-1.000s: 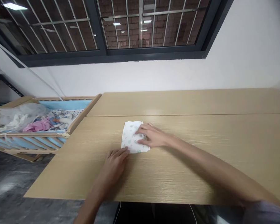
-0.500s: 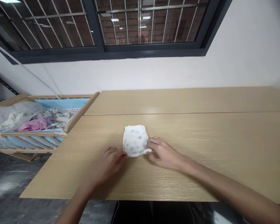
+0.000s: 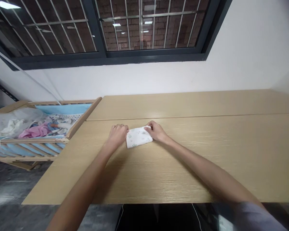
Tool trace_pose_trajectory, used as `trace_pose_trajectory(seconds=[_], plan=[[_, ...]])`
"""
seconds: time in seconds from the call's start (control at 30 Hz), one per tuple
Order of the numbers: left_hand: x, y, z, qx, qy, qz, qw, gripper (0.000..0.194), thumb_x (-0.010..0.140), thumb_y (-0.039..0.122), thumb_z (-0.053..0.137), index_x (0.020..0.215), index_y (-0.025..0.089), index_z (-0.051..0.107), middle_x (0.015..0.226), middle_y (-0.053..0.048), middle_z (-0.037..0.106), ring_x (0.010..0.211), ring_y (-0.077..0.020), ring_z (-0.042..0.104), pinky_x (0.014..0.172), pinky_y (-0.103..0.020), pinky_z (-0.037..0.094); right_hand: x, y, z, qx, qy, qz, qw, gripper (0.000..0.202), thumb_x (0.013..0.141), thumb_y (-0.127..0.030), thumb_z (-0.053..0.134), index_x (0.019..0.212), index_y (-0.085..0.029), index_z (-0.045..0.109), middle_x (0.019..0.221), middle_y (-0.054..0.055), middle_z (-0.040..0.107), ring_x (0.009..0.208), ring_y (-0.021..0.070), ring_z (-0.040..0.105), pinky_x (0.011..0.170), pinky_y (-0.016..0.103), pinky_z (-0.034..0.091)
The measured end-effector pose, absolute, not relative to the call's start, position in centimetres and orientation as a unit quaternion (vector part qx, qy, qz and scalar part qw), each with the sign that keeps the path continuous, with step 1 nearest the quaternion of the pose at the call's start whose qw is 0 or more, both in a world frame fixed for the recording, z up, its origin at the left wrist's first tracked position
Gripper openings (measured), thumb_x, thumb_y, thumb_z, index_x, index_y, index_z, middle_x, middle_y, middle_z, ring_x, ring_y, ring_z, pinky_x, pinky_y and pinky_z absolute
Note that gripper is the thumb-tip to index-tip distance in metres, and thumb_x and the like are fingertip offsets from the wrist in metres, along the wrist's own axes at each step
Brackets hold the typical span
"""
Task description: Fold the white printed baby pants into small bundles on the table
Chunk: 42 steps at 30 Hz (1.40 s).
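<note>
A small folded white cloth (image 3: pixel 139 137) with a scattered green and grey print is at the middle of the wooden table (image 3: pixel 183 160). My left hand (image 3: pixel 118 134) is closed at its upper left corner. On the other side, my right hand (image 3: pixel 156 131) pinches the upper right corner, thumb in front. The cloth shows as a narrow band slanting slightly up to the right. What kind of cloth article it is, I cannot make out. My fingers hide both upper corners.
A wooden cot (image 3: pixel 83 122) with blue lining stands against the table's left side. In it are a pink cloth (image 3: pixel 35 131), other fabrics and a clear plastic bag (image 3: pixel 21 117). Beyond the table is a white wall with a dark-framed barred window (image 3: pixel 149 56).
Both hands have moved from the cloth's near edge to its far edge. The cloth, nearly square before, now appears about half as deep. The camera view has shifted slightly.
</note>
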State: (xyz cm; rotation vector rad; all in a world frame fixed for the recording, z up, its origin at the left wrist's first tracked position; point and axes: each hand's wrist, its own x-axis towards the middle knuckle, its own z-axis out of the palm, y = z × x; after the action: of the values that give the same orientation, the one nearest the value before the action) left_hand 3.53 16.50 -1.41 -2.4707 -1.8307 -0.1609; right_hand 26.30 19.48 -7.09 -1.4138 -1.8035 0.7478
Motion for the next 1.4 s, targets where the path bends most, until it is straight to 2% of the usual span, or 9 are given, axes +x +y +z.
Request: trace_pose_trajectory(seconds=[0.1, 0.23, 0.43, 0.57, 0.93, 1.03, 1.13, 1.27, 1.4], plan=[[3.6, 16.8, -2.5, -0.799, -0.596, -0.067, 0.037, 0.031, 0.096, 0.022, 0.042, 0.094, 0.016, 0.073, 0.099, -0.016, 0.074, 0.097, -0.0307, 0.068, 0.088, -0.042, 0.046, 26.1, 19.7, -7.5, -0.56, -0.694, 0.282, 0.354, 0.022, 0.091, -0.035, 0.056, 0.104, -0.017, 0.06, 0.096, 0.008, 0.07, 0.087, 0.0223, 0.063, 0.079, 0.035, 0.05], [4.5, 15.2, -2.8, -0.799, -0.585, -0.129, 0.055, 0.047, 0.103, 0.031, 0.027, 0.128, 0.01, 0.061, 0.13, -0.021, 0.065, 0.122, -0.0308, 0.059, 0.104, -0.045, 0.043, 25.9, 17.6, -6.5, -0.504, -0.761, 0.143, 0.384, 0.036, 0.099, -0.036, 0.045, 0.124, -0.012, 0.057, 0.125, 0.018, 0.064, 0.117, 0.0275, 0.059, 0.102, 0.043, 0.046], [6.3, 13.1, -6.0, -0.86, -0.489, -0.145, -0.023, 0.076, 0.103, 0.054, 0.014, 0.154, -0.001, 0.028, 0.161, -0.026, 0.032, 0.153, -0.031, 0.026, 0.121, -0.048, 0.03, 25.4, 15.3, -7.3, -0.349, -0.909, 0.057, 0.219, 0.056, 0.104, -0.041, 0.034, 0.153, -0.013, 0.039, 0.157, 0.017, 0.042, 0.148, 0.0285, 0.035, 0.123, 0.051, 0.025], [6.4, 12.6, -8.3, -0.863, -0.487, -0.136, 0.004, 0.083, 0.101, 0.062, 0.016, 0.156, -0.001, 0.022, 0.162, -0.028, 0.028, 0.154, -0.0326, 0.019, 0.123, -0.053, 0.023, 25.8, 15.5, -8.6, -0.354, -0.917, 0.036, 0.182, 0.063, 0.104, -0.046, 0.034, 0.157, -0.013, 0.033, 0.161, 0.016, 0.035, 0.153, 0.0281, 0.026, 0.126, 0.051, 0.017], [5.3, 13.0, -8.2, -0.856, -0.492, -0.149, 0.047, 0.085, 0.1, 0.064, 0.023, 0.151, -0.003, 0.03, 0.158, -0.032, 0.032, 0.151, -0.0377, 0.027, 0.12, -0.056, 0.026, 27.9, 15.3, -9.1, -0.385, -0.897, 0.059, 0.208, 0.074, 0.102, -0.055, 0.037, 0.159, -0.009, 0.027, 0.164, 0.02, 0.027, 0.154, 0.0313, 0.022, 0.124, 0.052, 0.024], [4.4, 13.5, -6.6, -0.888, -0.426, -0.171, 0.033, 0.071, 0.098, 0.064, 0.036, 0.145, 0.011, 0.044, 0.15, -0.023, 0.049, 0.14, -0.0331, 0.045, 0.115, -0.052, 0.033, 28.0, 15.1, -8.3, -0.37, -0.899, 0.067, 0.225, 0.075, 0.1, -0.059, 0.042, 0.158, -0.014, 0.029, 0.163, 0.019, 0.031, 0.152, 0.0332, 0.025, 0.121, 0.054, 0.027], [3.6, 13.7, -5.0, -0.892, -0.421, -0.167, 0.009, 0.059, 0.093, 0.064, 0.05, 0.129, 0.018, 0.058, 0.126, -0.014, 0.068, 0.118, -0.0304, 0.061, 0.107, -0.048, 0.04, 28.2, 15.1, -7.7, -0.373, -0.897, 0.085, 0.222, 0.075, 0.096, -0.06, 0.05, 0.156, -0.016, 0.034, 0.156, 0.019, 0.043, 0.145, 0.0339, 0.038, 0.119, 0.055, 0.03], [3.1, 13.7, -4.5, -0.894, -0.421, -0.153, 0.013, 0.057, 0.084, 0.059, 0.066, 0.122, 0.016, 0.061, 0.123, -0.015, 0.069, 0.116, -0.033, 0.061, 0.106, -0.049, 0.041, 28.5, 15.4, -7.9, -0.376, -0.891, 0.108, 0.232, 0.076, 0.092, -0.048, 0.059, 0.155, -0.017, 0.033, 0.155, 0.019, 0.044, 0.143, 0.0346, 0.041, 0.117, 0.054, 0.032], [3.1, 13.9, -5.1, -0.892, -0.427, -0.149, 0.028, 0.039, 0.085, 0.031, 0.063, 0.121, 0.016, 0.063, 0.123, -0.014, 0.069, 0.117, -0.0306, 0.061, 0.108, -0.048, 0.041, 28.3, 16.2, -8.9, -0.373, -0.88, 0.132, 0.263, 0.071, 0.086, -0.027, 0.057, 0.152, -0.017, 0.035, 0.152, 0.018, 0.048, 0.138, 0.0325, 0.046, 0.113, 0.052, 0.036]])
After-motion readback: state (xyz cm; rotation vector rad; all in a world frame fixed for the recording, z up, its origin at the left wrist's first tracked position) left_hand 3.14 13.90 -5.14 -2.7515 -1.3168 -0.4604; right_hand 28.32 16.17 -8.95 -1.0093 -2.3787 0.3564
